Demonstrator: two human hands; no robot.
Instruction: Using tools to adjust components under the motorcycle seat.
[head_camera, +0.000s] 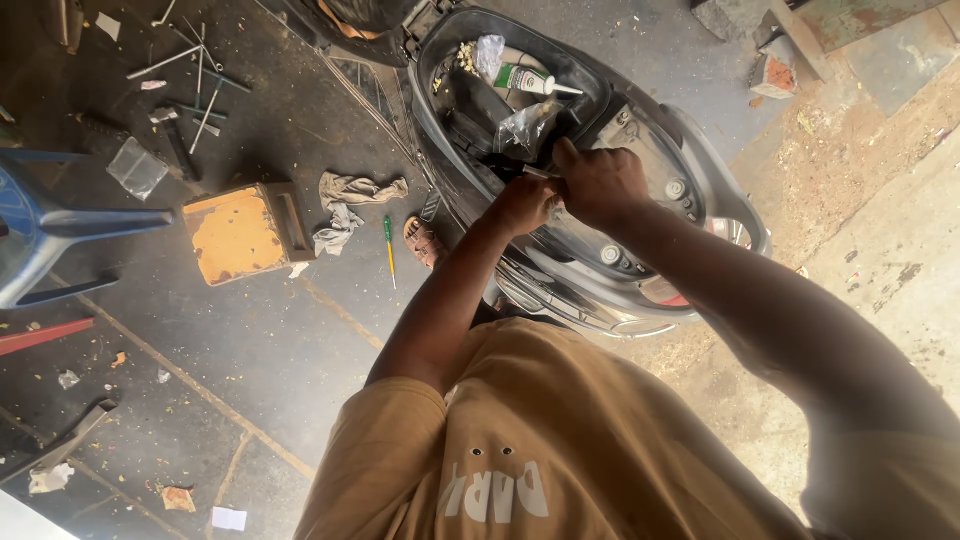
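Both hands meet at the rim of a scooter's open under-seat compartment

The storage tub (590, 75) of the scooter (640, 255) stands open and holds a white squeeze bottle with a green label (527, 80), a crumpled clear plastic bag (522, 128), another clear wrapper (489, 50) and some small yellowish bits (466, 57) at its far end. The left hand (525, 205) and the right hand (598, 183) are both clenched, touching each other at the tub's near rim, around a thin pale object (538, 173) too small to identify. On the floor to the left lie a green-handled screwdriver (389, 240), a grey rag (345, 205), an orange-topped low stool (245, 232), a blue plastic chair (40, 235) and scattered metal tools (190, 75); between these and the scooter's side the dark floor leaves only a narrow strip, while the sandy ground to the right is open
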